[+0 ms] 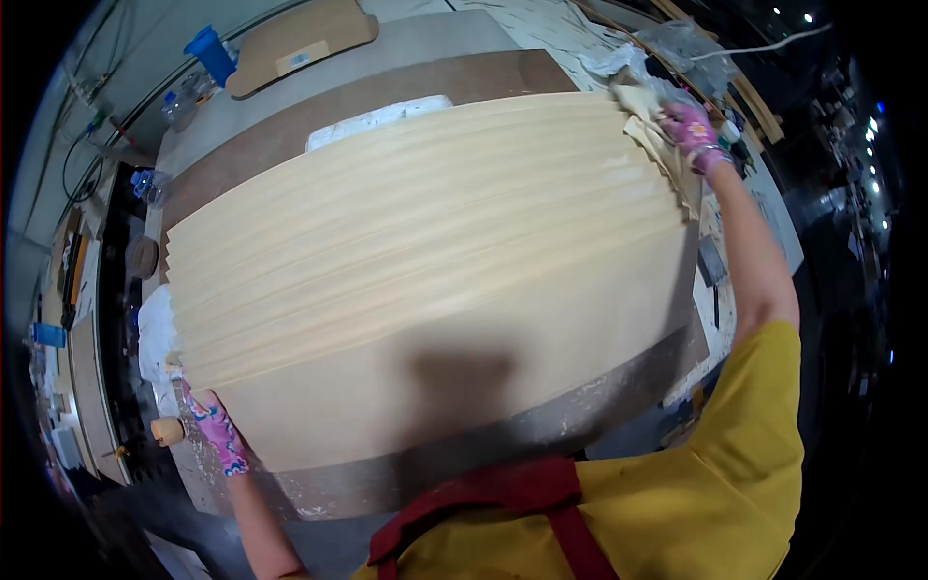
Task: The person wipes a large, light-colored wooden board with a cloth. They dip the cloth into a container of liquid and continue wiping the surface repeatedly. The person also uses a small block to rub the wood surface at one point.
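Observation:
Several thin cream sheets [416, 222], like veneer, lie fanned in overlapping wavy layers on a smooth pale board [580, 300]. My left hand [219, 435], in a pink patterned glove, is at the near left corner of the stack, its fingers closed at the edge. At the far right corner, my right hand [692, 133] in a matching glove is closed on a crumpled cream piece [650, 121], cloth-like in look. That piece hangs along the ragged right ends of the sheets. Its far end is blurred, and the fingertips of both hands are partly hidden.
Beneath lies a brown worktable board [522, 72]. White folded material [377, 119] sits behind the sheets, a white cloth [155, 333] at left. A blue cup [210, 55], clear bottles [177, 108] and a tape roll [142, 257] line the left. Plastic wrap [686, 48] and wood strips are far right.

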Motion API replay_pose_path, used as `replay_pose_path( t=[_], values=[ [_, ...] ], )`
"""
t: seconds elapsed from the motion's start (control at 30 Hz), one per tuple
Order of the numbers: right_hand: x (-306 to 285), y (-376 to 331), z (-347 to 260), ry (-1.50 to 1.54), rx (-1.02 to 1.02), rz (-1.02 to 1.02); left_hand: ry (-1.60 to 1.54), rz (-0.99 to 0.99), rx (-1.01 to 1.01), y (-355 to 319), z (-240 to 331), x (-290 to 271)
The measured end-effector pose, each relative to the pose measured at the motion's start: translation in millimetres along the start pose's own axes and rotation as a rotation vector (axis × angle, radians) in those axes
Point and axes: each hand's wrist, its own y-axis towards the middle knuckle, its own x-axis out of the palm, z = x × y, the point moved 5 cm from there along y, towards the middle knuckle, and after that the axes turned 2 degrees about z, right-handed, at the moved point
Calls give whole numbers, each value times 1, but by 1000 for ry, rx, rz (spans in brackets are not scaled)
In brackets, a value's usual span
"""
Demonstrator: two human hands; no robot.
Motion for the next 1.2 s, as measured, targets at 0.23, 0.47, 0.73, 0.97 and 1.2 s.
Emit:
replay_pose_path(
  t=[0.23,0.47,0.73,0.97,1.2],
  values=[
    [54,-13,-116,480,-587,21,-64,93,-199,-9,8,2],
    [64,-40,-380,509,-810,-193,46,1,18,-10,67,17],
    [98,-103,-762,551,-1022,-179,-21,21,67,-1,61,18],
    [104,-96,-705,695,-1284,-59,-39,-35,-26,0,58,12],
    [61,-80,-504,418,-920,-52,-248,-3,-14,-9,40,20]
  ],
)
